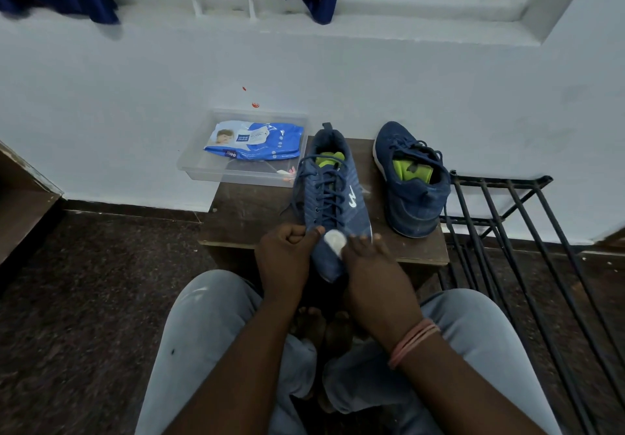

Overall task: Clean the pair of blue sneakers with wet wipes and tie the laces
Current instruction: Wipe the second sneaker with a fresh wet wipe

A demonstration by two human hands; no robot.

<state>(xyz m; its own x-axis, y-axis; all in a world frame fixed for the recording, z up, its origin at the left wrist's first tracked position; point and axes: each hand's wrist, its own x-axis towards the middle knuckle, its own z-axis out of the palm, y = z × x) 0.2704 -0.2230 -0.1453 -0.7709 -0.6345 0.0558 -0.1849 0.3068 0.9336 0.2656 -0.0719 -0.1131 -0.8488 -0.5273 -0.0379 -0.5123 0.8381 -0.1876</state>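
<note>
1. The right hand (pixel 368 265) presses a balled white wipe (pixel 334 241) onto the toe of the near sneaker (pixel 333 211), fingers curled over it
2. The left hand (pixel 287 255) grips the toe's left edge, steadying it
3. Wiping is the step in hand; laces look untied, so tying likely comes later
4. The second sneaker (pixel 411 184) lies on the stool (pixel 250 211), right of the first; the wipes pack (pixel 255 140) sits in a tray (pixel 199 170) behind

Dim, cool bluish light, soft shadows, wide-angle bending at edges, slight overall softness
</note>
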